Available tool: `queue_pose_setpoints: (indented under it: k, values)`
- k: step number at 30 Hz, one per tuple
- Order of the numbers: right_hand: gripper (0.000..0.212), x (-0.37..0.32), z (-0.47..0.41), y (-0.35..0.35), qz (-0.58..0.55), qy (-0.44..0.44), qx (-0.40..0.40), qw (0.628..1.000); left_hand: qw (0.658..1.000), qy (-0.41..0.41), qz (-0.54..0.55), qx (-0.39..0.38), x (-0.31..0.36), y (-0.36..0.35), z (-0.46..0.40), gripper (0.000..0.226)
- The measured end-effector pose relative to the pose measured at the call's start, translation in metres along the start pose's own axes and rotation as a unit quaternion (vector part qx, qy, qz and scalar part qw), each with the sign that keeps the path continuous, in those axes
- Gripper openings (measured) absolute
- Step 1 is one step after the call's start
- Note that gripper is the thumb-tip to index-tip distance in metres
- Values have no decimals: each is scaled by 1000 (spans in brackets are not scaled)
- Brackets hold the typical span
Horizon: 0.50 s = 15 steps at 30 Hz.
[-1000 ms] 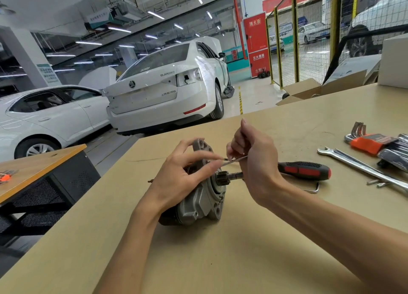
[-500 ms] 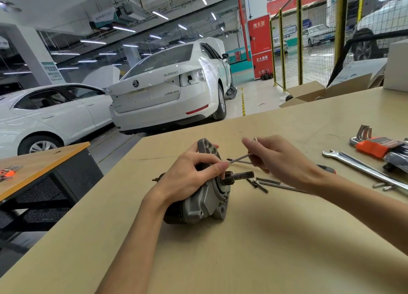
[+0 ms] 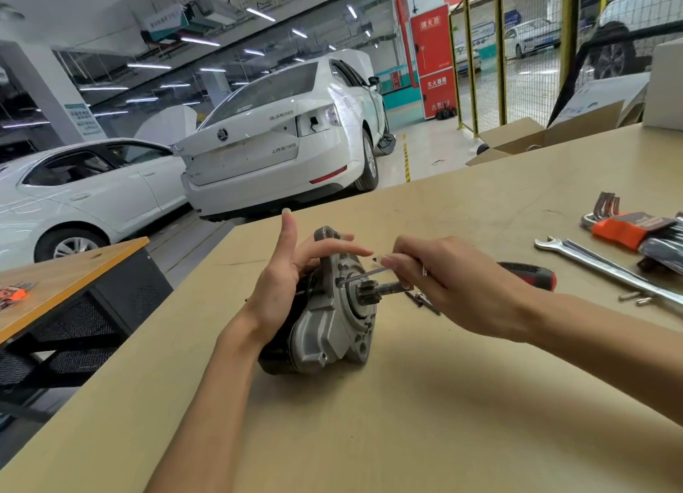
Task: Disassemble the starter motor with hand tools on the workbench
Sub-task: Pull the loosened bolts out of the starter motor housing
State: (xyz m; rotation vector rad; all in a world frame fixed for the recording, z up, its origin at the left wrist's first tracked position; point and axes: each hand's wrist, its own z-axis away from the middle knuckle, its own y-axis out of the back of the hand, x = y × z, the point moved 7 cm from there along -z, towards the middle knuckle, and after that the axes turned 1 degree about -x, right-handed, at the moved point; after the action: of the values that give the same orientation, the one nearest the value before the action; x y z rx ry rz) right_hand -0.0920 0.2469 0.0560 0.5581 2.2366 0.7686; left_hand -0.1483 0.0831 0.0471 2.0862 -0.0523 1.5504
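Observation:
The grey starter motor [image 3: 329, 322] lies on its side on the workbench [image 3: 406, 418], its pinion gear [image 3: 366, 291] and shaft pointing right. My left hand [image 3: 284, 278] rests against the motor's far side with straight fingers, the index finger raised. My right hand [image 3: 443, 281] pinches a thin long bolt [image 3: 360, 275] whose tip sits at a hole in the motor's end housing. Two loose bolts [image 3: 425, 302] lie on the bench just under my right hand.
A red-and-black screwdriver [image 3: 532, 274] lies behind my right wrist. Combination wrenches [image 3: 606, 270], small screws [image 3: 635, 298] and an orange hex key set [image 3: 628, 226] lie at the right. A cardboard box [image 3: 517, 141] sits at the far edge. White cars stand beyond.
My left hand has loosened from gripping the housing and its fingers have straightened. My right hand has moved left, bringing the long bolt's tip to the housing hole.

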Motion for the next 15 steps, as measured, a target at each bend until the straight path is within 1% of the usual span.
queue_pose_setpoints:
  k: [4, 7, 10, 12, 15]
  values:
    - [38, -2, 4, -1, -5, 16, 14, 1000, 1000, 3, -11, 6, 1, 1, 0, 96]
    - [40, -14, 7, -3, 45, 65, 23, 997, 1000, 2, -2, 10, 2, 1, 1, 95]
    - [40, -20, 9, -3, 68, 75, 26, 995, 1000, -1, -7, 17, 2, 1, 2, 94]
    - [43, -17, 9, -3, 38, 55, 35, 997, 1000, 1, -7, 15, 1, 1, 3, 93]
    - [42, 1, 8, -4, -79, -37, 44, 995, 999, -3, -31, 13, 1, 1, 3, 90]
